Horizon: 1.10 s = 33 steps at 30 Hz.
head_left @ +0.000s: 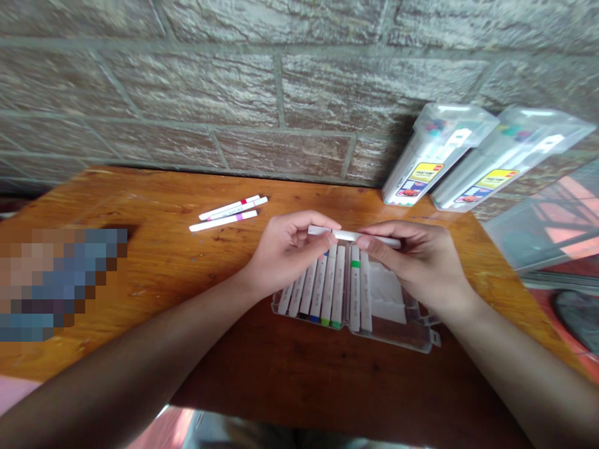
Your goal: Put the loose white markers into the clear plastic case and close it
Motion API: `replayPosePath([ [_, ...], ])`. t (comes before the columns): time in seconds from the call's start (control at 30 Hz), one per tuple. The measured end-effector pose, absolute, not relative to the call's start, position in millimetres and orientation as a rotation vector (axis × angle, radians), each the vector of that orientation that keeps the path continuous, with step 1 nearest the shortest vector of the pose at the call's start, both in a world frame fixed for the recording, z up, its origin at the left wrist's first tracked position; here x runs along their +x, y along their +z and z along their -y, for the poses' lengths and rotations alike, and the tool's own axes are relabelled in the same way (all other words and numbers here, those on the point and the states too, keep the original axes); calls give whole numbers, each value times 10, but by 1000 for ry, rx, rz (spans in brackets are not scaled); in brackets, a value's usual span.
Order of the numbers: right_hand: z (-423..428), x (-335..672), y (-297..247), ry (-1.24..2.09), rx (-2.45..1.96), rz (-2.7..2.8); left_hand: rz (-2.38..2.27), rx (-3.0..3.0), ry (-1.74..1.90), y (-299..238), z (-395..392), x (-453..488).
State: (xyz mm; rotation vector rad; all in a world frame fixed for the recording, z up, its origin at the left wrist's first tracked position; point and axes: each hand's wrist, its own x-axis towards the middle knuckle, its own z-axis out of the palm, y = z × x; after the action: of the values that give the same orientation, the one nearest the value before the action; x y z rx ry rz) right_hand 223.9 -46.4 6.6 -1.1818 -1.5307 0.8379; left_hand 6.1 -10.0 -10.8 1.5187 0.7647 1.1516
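Observation:
A white marker (346,235) is held level between my two hands above an open clear plastic case (393,340). My left hand (292,249) pinches the marker's left end between thumb and fingers. On its right part, my right hand (416,255) grips it the same way. Several white markers (322,293) lie side by side in the left half of the case, their lower ends in black, blue and green tones. The right half bears a green-banded marker (355,290), another marker (365,293) beside it and a white paper slip (386,293). My hands hide the case's far edge.
Three loose white markers (229,212) lie on the wooden table (154,249) to the left. Two clear marker cases (421,156) stand upright at the back right, near the stone wall (224,81). A pixelated patch covers something at the left edge.

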Motion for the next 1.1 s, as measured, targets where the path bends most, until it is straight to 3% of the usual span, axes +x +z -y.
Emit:
replayPosePath([
  [0.53, 415, 2272, 17, 1140, -1053, 1256, -738, 1262, 1140, -98, 52, 42],
  [1.1, 409, 2260, 144, 1215, -1078, 1080, -753, 1110, 1188, -107, 41, 44],
])
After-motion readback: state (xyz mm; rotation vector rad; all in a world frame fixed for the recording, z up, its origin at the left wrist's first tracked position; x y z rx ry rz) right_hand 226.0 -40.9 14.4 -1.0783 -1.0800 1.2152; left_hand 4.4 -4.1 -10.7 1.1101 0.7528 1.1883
